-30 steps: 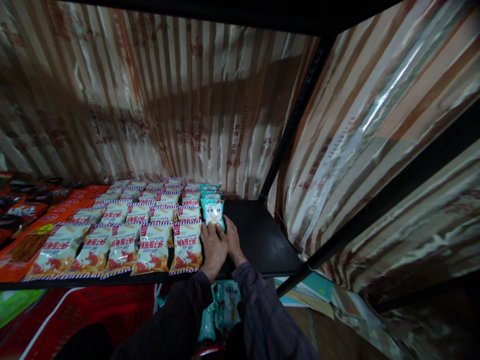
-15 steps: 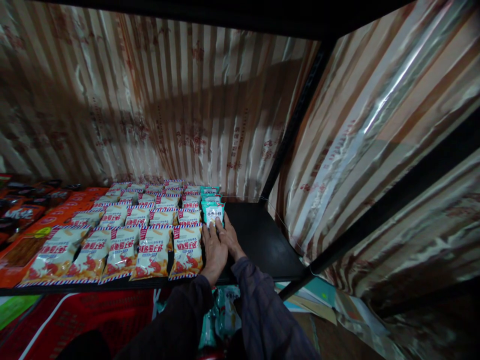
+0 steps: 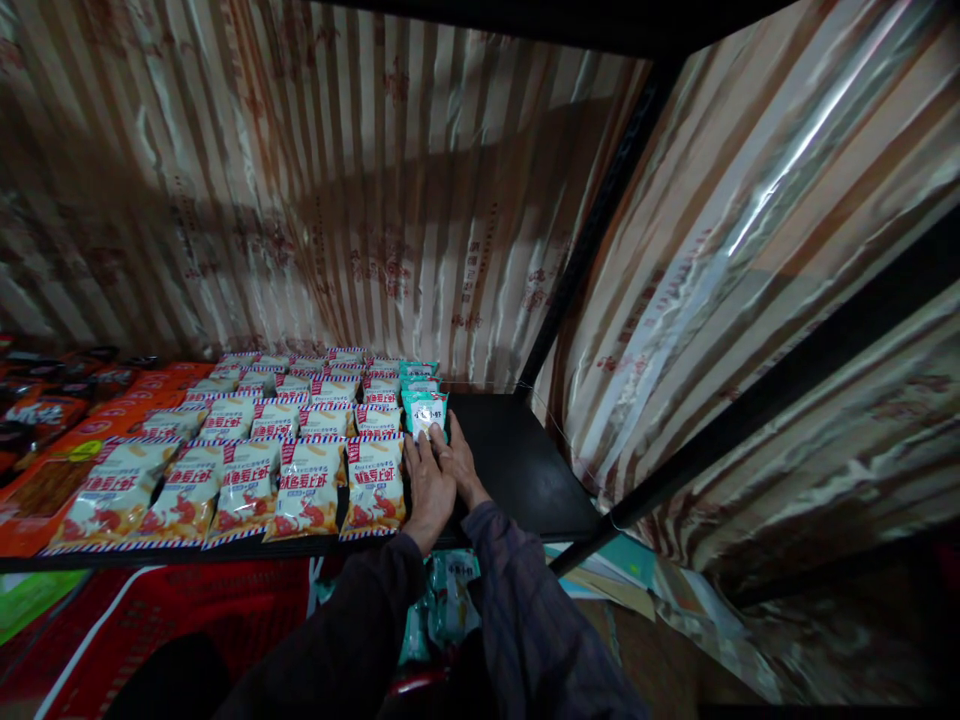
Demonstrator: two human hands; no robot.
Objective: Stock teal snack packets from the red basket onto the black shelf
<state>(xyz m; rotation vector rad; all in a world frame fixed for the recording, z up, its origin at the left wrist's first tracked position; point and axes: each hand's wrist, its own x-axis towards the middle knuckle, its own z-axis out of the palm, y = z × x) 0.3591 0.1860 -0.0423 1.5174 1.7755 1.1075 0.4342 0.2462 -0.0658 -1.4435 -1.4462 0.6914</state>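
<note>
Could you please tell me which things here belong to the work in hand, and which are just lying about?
In the work:
- left hand and right hand
- front teal packet
- black shelf
- teal packets below, probably

Lying about:
- white snack bags
- orange packets
- papers at lower right

Snack bags (image 3: pixel 307 490) in rows on shelf (image 3: pixel 532 470); flat packs (image 3: pixel 45 490) left of them, small packets (image 3: pixel 426 412) right, filed front to back. Sheeting (image 3: pixel 375 200) behind. Lower, before shelf: basket (image 3: pixel 195 610) left, more packets (image 3: pixel 454 590) right.
</note>
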